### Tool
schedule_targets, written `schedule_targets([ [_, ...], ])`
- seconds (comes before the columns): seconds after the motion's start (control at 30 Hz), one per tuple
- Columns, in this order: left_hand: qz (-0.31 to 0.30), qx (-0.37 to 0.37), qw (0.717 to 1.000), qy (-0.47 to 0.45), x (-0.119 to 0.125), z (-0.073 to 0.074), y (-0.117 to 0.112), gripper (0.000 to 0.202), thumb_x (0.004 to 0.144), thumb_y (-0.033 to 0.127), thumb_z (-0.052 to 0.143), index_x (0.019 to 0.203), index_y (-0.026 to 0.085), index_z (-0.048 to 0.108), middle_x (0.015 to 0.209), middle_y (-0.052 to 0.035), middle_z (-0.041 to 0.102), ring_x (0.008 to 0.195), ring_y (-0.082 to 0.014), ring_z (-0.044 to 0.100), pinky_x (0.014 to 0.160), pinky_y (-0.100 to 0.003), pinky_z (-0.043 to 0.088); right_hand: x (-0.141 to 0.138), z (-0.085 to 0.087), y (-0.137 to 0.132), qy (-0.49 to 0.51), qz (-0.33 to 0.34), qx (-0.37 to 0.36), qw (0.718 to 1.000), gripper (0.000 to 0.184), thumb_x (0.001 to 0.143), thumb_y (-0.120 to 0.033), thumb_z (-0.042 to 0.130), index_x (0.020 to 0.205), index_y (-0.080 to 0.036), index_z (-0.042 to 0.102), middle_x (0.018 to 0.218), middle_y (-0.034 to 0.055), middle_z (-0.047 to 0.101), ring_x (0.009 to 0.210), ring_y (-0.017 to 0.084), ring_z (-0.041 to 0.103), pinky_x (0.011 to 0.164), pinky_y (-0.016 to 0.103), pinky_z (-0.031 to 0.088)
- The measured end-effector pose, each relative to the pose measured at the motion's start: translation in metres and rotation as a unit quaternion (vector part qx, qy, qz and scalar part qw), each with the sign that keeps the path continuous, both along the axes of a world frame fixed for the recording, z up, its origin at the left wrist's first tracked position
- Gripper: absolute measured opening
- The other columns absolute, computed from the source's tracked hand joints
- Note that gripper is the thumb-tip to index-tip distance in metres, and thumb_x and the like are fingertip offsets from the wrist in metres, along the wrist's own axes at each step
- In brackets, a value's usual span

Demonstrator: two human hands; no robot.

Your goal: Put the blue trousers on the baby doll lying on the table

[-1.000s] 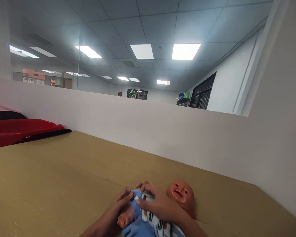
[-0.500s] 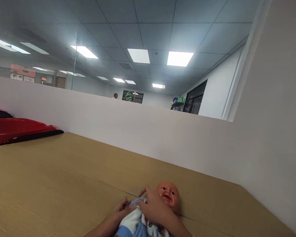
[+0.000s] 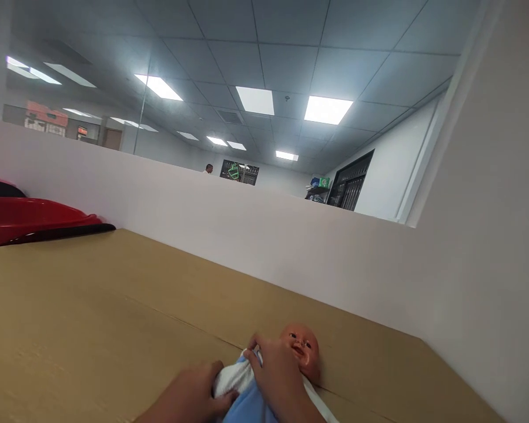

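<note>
A baby doll [image 3: 305, 346] lies on its back on the tan tabletop, its head toward the wall. White and blue doll clothes [image 3: 242, 379] cover its body, which runs out of the bottom of the view. My right hand [image 3: 277, 370] is at the doll's neck and shoulder, thumb and fingers pinching the edge of the clothes. Lower down on the left side, my left hand [image 3: 198, 390] grips the white and blue cloth between thumb and fingers. The doll's arms and legs are hidden.
A tan tabletop [image 3: 114, 317] with a seam across it meets a low white wall [image 3: 229, 223]. At the far left stands a red plastic tub [image 3: 35, 214] with a black edge. Behind glass, a person's head [image 3: 208, 168] shows in the room beyond.
My left hand has moved down along the doll's side and closed on the cloth. More blue cloth shows under my right hand, which stays near the neck. The view has tilted slightly.
</note>
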State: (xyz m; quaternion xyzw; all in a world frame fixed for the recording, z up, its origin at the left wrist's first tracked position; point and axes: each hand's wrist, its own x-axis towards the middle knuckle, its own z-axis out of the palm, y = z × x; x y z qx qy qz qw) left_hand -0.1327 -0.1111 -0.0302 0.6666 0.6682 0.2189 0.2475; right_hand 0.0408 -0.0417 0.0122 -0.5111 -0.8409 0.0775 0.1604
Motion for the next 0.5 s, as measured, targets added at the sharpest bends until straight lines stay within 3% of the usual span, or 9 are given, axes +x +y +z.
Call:
schedule_targets([
  [0.13,-0.058,0.119,0.985,0.106,0.009,0.011,-0.005,0.031,0.102,0.027,0.065,0.131,0.017,0.070,0.130,-0.0146,0.074,0.122,-0.0365,0.065,0.106,-0.048,0.048,-0.005,0.013,0.002,-0.060,-0.053,0.033,0.996,0.024,0.107,-0.020,0.053,0.112,-0.018,0.076,0.108,0.0134,0.084,0.106,0.030,0.078,0.082,0.035,0.049],
  [0.23,-0.105,0.170,0.970,0.141,0.002,0.008,-0.004,0.035,0.104,0.026,0.067,0.138,0.020,0.066,0.132,-0.0132,0.072,0.120,-0.0369,0.063,0.106,-0.053,0.048,0.001,0.022,0.012,-0.071,-0.082,0.041,0.993,0.026,0.106,-0.019,0.051,0.111,-0.015,0.076,0.107,0.0175,0.083,0.109,0.033,0.078,0.085,0.037,0.051],
  [0.37,-0.103,0.268,0.942,0.174,-0.022,-0.010,0.007,0.055,0.095,0.016,0.077,0.146,0.026,0.058,0.130,-0.0079,0.071,0.115,-0.0336,0.063,0.101,-0.047,0.048,0.019,0.019,0.028,-0.071,-0.097,0.040,0.992,0.021,0.101,-0.015,0.057,0.107,-0.012,0.077,0.112,0.0214,0.081,0.117,0.035,0.074,0.095,0.040,0.051],
  [0.5,-0.099,0.416,0.880,0.208,-0.045,-0.036,0.024,0.078,0.088,0.004,0.077,0.155,0.030,0.047,0.127,-0.0046,0.070,0.109,-0.0305,0.061,0.099,-0.043,0.042,0.033,0.007,0.034,-0.058,-0.101,0.026,0.993,0.020,0.099,-0.016,0.058,0.108,-0.010,0.075,0.117,0.0234,0.079,0.113,0.036,0.074,0.090,0.041,0.053],
])
